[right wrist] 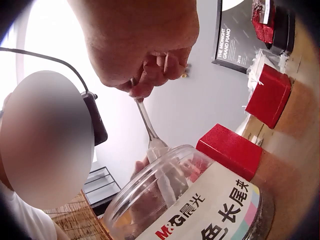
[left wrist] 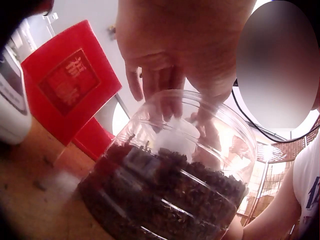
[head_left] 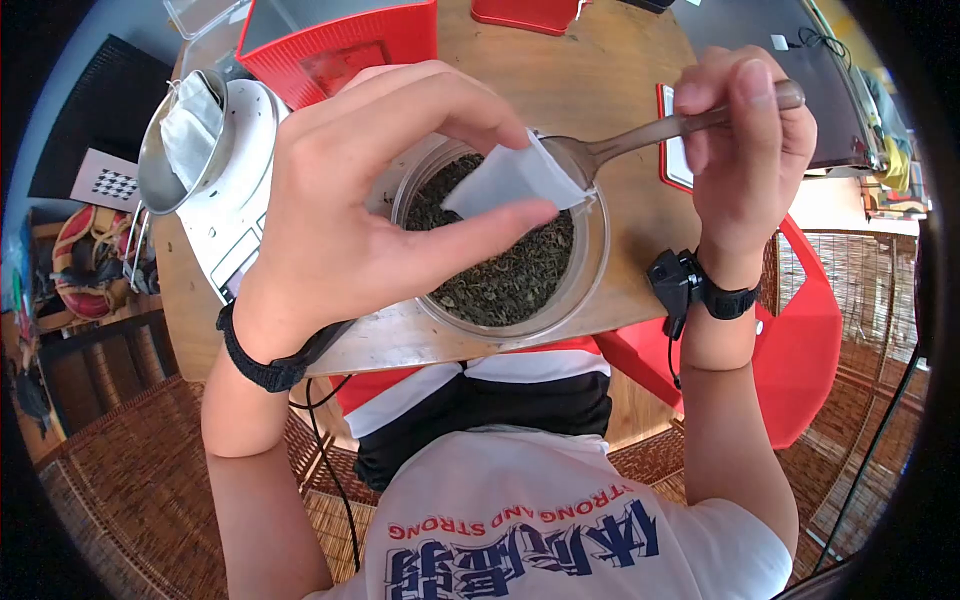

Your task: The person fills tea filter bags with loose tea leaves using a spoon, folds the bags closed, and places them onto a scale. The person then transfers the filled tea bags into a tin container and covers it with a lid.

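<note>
In the head view my left hand [head_left: 350,190] pinches a white tea filter bag [head_left: 515,190] between thumb and fingers over a clear plastic jar [head_left: 602,255]. Dark dried tea leaves [head_left: 505,285] lie in the jar. My right hand [head_left: 745,150] grips a metal spoon [head_left: 650,135] by its handle, and the spoon's bowl sits at the bag's mouth, partly hidden by it. From the left wrist, the bag [left wrist: 175,140] hangs inside the jar's upper part, just above the leaves. A printed label [right wrist: 200,210] covers one side of the jar in the right wrist view.
To the left, a white scale [head_left: 245,160] bears a metal bowl [head_left: 160,185] with white bags [head_left: 190,130] in it. A red box [head_left: 340,55] stands behind my left hand; another red box [head_left: 530,12] lies at the back. A red chair [head_left: 800,340] is at the right.
</note>
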The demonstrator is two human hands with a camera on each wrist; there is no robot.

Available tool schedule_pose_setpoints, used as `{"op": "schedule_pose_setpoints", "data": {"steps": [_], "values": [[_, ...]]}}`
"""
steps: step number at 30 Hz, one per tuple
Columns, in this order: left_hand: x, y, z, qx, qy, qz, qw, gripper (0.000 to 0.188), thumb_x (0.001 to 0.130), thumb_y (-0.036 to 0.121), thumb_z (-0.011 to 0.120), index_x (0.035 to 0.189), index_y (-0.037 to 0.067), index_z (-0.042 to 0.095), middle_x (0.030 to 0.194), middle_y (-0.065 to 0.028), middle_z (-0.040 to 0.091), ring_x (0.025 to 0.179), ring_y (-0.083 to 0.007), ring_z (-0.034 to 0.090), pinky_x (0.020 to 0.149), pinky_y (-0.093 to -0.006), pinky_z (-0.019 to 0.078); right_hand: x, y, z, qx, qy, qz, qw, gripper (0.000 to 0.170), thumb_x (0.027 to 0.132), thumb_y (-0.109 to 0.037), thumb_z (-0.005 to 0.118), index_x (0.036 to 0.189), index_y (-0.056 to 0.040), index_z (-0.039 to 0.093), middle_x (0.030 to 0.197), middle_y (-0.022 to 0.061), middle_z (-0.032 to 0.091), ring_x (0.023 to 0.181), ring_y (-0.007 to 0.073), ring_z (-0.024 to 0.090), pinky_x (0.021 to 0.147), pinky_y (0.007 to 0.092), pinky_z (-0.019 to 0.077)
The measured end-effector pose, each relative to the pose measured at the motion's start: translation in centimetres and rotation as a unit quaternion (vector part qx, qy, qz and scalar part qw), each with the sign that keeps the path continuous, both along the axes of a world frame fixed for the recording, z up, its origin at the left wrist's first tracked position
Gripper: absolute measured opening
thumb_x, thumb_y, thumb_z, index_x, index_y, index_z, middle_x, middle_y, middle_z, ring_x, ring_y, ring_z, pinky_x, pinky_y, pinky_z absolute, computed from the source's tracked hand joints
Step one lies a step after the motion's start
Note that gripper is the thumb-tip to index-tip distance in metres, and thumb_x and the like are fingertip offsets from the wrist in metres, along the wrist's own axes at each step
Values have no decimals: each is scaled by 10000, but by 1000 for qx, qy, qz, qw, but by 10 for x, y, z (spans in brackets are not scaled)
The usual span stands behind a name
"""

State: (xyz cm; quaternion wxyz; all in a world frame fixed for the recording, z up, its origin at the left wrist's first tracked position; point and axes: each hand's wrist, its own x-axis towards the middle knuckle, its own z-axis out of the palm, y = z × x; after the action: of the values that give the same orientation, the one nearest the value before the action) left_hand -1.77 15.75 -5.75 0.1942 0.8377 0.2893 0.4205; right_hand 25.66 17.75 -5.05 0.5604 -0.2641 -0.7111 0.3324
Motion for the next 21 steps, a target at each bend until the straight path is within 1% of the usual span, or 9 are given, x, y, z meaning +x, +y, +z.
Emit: {"op": "schedule_pose_setpoints", "data": {"steps": [2,5,8,10,11,16,18,19,21], "values": [[1,0,-3,1,-21,-9,1000,241,730,22,818,947,-16,718,954,-119,738,923,-236,712,878,-346,531,2,2,-1,14,14,-4,1000,355,1103,-218,456,903,31,610,845,129,636,515,84,418,497,219,331],[0,-1,-4,-31,-36,-16,999,172,757,-28,737,925,-25,700,949,-116,731,913,-222,706,877,-336,535,1,2,1,21,5,13,1000,363,1104,-226,448,893,24,607,827,119,624,511,80,390,515,233,332],[-1,-1,-5,-58,-52,-10,997,158,768,-63,658,920,-29,688,939,-111,723,907,-213,701,878,-329,535,5,11,-3,23,61,71,995,368,1105,-229,440,887,17,604,821,113,616,516,83,389,553,248,358],[0,0,-9,-55,-49,-10,997,159,770,-66,647,921,-30,684,935,-110,718,907,-208,698,878,-323,532,3,10,-5,35,56,52,996,375,1107,-235,432,886,17,601,824,110,617,518,84,384,587,256,375],[1,0,-9,-51,-46,-10,998,161,772,-70,635,921,-31,681,930,-108,714,907,-204,695,879,-316,530,3,5,-4,17,-14,36,999,369,1107,-234,438,890,17,600,844,110,625,526,82,401,570,239,363],[-1,-2,-4,-46,-49,3,998,162,759,-69,610,904,-32,672,910,-112,702,893,-218,687,881,-334,532,1,5,-6,31,-9,38,999,343,1103,-212,451,904,15,613,867,114,646,533,62,419,513,216,327],[-3,-3,-2,-29,-48,-3,998,163,750,-69,604,895,-32,669,905,-113,698,887,-223,685,879,-340,532,-2,4,-8,-36,97,-15,994,345,1103,-212,454,904,15,619,853,113,649,521,60,414,510,220,330],[-3,-2,-2,-29,-45,-2,999,165,742,-69,599,887,-31,668,899,-115,696,876,-232,683,871,-342,531,-3,1,-7,-34,30,-28,999,340,1101,-212,461,898,10,618,852,112,653,511,60,400,511,222,327],[-3,-1,-3,-30,-42,-1,999,166,735,-70,595,879,-29,666,892,-116,693,865,-241,681,862,-343,530,-11,-3,-7,-24,25,-16,999,337,1100,-212,460,895,6,616,837,104,642,511,59,388,517,220,319]]}}
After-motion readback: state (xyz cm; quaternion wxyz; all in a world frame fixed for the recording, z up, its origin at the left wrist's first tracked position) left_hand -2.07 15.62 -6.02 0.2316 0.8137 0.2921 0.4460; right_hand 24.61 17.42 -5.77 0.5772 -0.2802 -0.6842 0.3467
